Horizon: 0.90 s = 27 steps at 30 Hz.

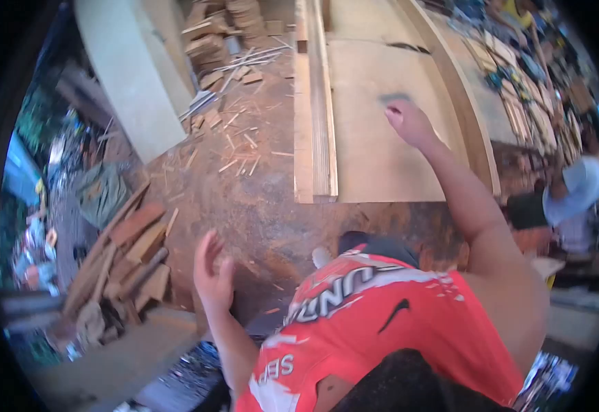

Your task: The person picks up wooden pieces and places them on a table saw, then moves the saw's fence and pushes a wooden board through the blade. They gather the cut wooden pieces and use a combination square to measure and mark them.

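Right grip point(409, 122): arm at full stretch, fingers curled down onto plywood sheet point(375, 165), grey smudge point(394, 98) at the fingertips too blurred to call held or not. Left grip point(212, 275): open, empty, hanging over the dirt floor point(258, 206), well apart from the sheet. Sheet's long axis straight away from the body, parallel to the timber rail point(321, 117) on its left edge; right side nearer by far.

woodworking yard: planks point(316, 103), offcuts point(124, 264)
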Available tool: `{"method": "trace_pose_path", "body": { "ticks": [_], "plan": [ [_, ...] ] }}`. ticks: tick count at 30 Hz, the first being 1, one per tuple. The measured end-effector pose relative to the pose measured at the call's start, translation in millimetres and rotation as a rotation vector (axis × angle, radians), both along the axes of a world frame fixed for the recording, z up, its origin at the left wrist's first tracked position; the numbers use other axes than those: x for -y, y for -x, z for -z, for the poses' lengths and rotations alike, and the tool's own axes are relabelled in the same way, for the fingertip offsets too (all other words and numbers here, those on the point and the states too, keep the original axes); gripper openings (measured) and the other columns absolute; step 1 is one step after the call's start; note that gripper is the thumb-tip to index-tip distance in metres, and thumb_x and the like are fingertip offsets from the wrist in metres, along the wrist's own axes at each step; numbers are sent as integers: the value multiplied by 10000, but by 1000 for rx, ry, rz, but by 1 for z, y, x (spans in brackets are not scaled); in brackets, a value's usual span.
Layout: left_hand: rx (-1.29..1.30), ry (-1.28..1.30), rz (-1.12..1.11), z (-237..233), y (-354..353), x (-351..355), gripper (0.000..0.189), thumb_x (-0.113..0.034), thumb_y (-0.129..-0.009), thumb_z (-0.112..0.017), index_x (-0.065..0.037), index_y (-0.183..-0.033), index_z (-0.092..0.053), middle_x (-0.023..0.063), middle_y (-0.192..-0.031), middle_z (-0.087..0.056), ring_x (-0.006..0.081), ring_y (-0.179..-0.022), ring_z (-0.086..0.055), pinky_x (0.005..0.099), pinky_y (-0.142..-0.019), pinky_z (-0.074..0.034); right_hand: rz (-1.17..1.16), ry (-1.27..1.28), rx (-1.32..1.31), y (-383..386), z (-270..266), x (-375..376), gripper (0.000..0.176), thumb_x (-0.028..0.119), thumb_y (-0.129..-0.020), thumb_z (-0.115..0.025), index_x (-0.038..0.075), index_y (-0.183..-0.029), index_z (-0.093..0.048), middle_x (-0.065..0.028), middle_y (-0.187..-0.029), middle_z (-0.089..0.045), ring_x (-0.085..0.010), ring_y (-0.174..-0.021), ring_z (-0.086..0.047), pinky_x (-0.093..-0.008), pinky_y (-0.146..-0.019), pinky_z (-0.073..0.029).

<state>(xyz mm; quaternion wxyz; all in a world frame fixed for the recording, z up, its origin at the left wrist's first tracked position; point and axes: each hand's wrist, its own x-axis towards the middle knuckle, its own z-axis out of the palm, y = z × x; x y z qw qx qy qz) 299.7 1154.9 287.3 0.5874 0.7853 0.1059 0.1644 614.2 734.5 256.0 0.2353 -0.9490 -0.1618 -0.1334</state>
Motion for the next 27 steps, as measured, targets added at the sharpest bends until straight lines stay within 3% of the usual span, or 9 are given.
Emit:
{"method": "trace_pose_path", "body": {
  "ticks": [3, 5, 9, 10, 13, 15, 17, 21, 27],
  "plan": [
    [-58, 48, -46, 29, 27, -41, 538, -59, -861, -590, -13, -1370, -423, 159, -1371, -485, 283, -1188, -540, 385, -1007, -420, 374, 306, -67, -35, 58, 60, 439, 344, -852, -610, 13, -1141, -605, -206, -1143, -618, -355, -1080, -579, -448, -940, -449],
    [-164, 87, -186, 50, 38, -66, 507, -48, -882, -563, -7, -1367, -424, 169, -1368, -482, 280, -1191, -533, 388, -1017, -407, 714, 288, -510, -42, 73, 102, 505, 422, -858, -577, 9, -1148, -599, -208, -1234, -576, -363, -1148, -536, -440, -967, -431],
    [-322, -25, -196, 92, 31, -137, 494, -47, -894, -560, -6, -1366, -424, 175, -1366, -478, 272, -1187, -530, 378, -1016, -404, 863, 387, 26, -52, 156, 124, 490, 390, -902, -522, 21, -1221, -560, -215, -1263, -556, -354, -1199, -510, -433, -1006, -405],
    [-410, -59, -209, 110, 32, -156, 494, -69, -894, -581, -5, -1361, -432, 176, -1355, -485, 268, -1181, -531, 374, -1016, -403, 879, 365, 13, -53, 153, 113, 490, 390, -902, -522, 21, -1221, -560, -215, -1263, -556, -354, -1199, -510, -433, -1006, -405],
    [-593, -150, -143, 185, 5, -237, 498, -114, -893, -620, -7, -1349, -449, 173, -1325, -506, 260, -1170, -533, 372, -1010, -405, 771, 61, -199, -108, 125, 62, 444, 325, -909, -535, 26, -1237, -545, -212, -1277, -545, -348, -1221, -496, -418, -1025, -395],
    [-728, -236, -51, 200, -15, -296, 502, -138, -891, -638, -10, -1342, -459, 170, -1305, -521, 255, -1164, -534, 373, -1004, -409, 523, -56, 111, -142, 149, 42, 395, 317, -872, -600, 42, -1152, -565, -191, -1146, -596, -345, -1098, -570, -422, -924, -442],
    [-860, -132, 22, 211, -38, -326, 504, -162, -883, -658, -20, -1331, -479, 170, -1232, -565, 253, -1128, -551, 375, -976, -430, 471, -117, -117, -175, 131, 5, 417, 319, -882, -587, 54, -1204, -564, -185, -1213, -579, -347, -1142, -550, -410, -971, -427],
    [-960, -117, 155, 254, -106, -417, 501, -167, -883, -654, 25, -1310, -477, 184, -1166, -598, 240, -1066, -579, 358, -932, -457, 209, -320, -176, -235, 135, -86, 503, 370, -924, -528, 128, -1362, -478, -148, -1384, -484, -305, -1309, -420, -392, -1096, -318],
    [-941, -304, 451, 255, -298, -460, 527, -185, -883, -652, 72, -1302, -464, 196, -1155, -619, 250, -1052, -602, 338, -900, -479, 63, -107, -377, -225, 97, -108, 434, 268, -928, -523, 165, -1349, -495, -122, -1329, -535, -292, -1247, -477, -403, -1046, -365]
  ]
}}
